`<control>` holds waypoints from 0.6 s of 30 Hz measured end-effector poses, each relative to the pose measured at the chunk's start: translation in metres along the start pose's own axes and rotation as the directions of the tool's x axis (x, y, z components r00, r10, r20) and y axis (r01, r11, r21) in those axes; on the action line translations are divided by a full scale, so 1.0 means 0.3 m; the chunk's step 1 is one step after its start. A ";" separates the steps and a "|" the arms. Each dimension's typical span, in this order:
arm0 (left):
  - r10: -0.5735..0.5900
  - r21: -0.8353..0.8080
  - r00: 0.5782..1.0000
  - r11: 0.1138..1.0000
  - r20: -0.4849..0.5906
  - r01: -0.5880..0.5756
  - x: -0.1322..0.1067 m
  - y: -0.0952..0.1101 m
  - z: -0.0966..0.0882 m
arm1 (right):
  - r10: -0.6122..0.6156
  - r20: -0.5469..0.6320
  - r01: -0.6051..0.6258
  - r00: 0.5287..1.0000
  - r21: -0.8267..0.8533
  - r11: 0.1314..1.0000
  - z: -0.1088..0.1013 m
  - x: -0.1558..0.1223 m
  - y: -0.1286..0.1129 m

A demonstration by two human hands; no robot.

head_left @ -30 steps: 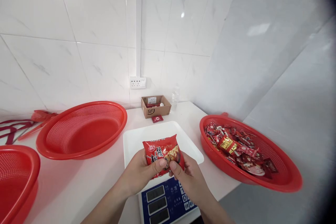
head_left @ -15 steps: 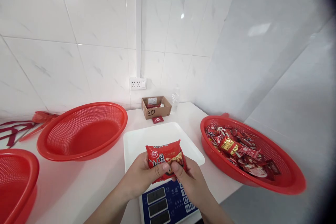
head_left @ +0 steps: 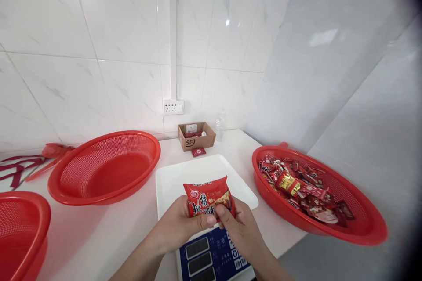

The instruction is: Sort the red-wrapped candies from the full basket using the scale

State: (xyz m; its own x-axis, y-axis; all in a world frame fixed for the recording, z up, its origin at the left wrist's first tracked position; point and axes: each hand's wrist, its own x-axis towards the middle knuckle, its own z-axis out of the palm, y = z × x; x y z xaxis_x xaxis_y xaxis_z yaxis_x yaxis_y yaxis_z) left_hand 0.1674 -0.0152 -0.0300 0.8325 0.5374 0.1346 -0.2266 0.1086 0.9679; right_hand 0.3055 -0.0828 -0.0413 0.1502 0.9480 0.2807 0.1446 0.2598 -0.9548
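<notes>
A red cracker packet (head_left: 207, 195) with black characters is held up between my two hands, in front of the white pan of a weighing scale (head_left: 171, 180). My left hand (head_left: 180, 224) grips its left side, the thumb lying across the lower edge. On the right side my right hand (head_left: 239, 221) is closed on the same packet, thumb pressed on its front. Below the hands shows the scale's blue panel with dark displays and keys, partly covered by my right hand.
To the right a red basket (head_left: 365, 224) holds many small wrapped snacks. Two more red baskets, one farther back (head_left: 108, 167) and one nearer (head_left: 23, 237), stand left. Behind the scale are a cardboard box (head_left: 201, 142), a small red packet (head_left: 198, 152) and a clear bottle (head_left: 220, 128).
My left thumb has slid down off the packet's front toward its lower edge, uncovering more of the print. Both hands still hold the packet; the view has tilted slightly.
</notes>
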 end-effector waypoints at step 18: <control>0.044 0.020 0.996 0.999 -0.074 -0.043 -0.005 -0.014 0.014 | -0.048 0.012 0.048 0.999 -0.024 0.999 0.002 -0.021 0.033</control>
State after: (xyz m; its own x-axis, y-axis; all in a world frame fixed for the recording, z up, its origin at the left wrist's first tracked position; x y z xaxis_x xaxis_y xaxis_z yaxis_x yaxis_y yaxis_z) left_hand 0.1692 -0.0200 -0.0333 0.7820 0.6022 0.1609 -0.2515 0.0686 0.9654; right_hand 0.3053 -0.0860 -0.0526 0.1312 0.9367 0.3246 0.1747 0.3004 -0.9377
